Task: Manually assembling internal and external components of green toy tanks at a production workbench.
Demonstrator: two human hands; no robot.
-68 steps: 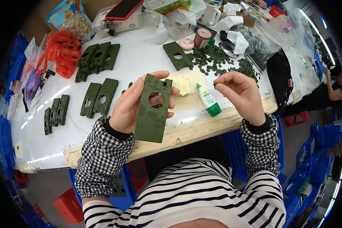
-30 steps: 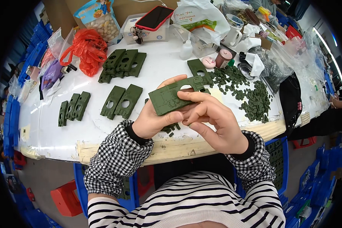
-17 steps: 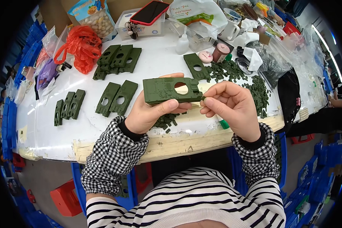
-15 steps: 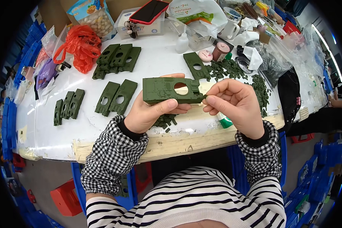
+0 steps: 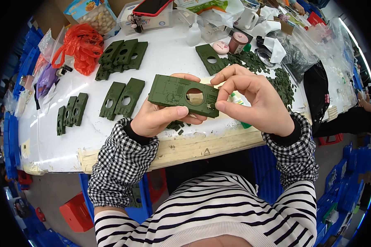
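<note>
My left hand [image 5: 158,118] is closed round a dark green plastic model tank hull [image 5: 173,91], thumb along its near side and fingers beneath. The hull has a large round hole through its top and is held tilted above the table. At its right end my right hand [image 5: 253,96] has curled fingers, the index finger at the far corner and the thumb at the near corner. Whether a small part sits between these fingertips is hidden. Below the hull lie several small green parts [image 5: 176,126]. A white and green tube [image 5: 245,124] shows under my right hand.
Green hulls lie in groups on the white table: a pair [image 5: 130,97], a stack [image 5: 124,54], a smaller row [image 5: 72,111] and one [image 5: 209,58] beside a heap of small parts [image 5: 246,61]. Behind are a squeeze bottle [image 5: 193,34], red bag [image 5: 80,47] and phone [image 5: 152,6].
The hull has turned, its right end swinging nearer to me and its upper face showing more. My right hand's pinch at that end has loosened, with the index finger raised to the far corner.
</note>
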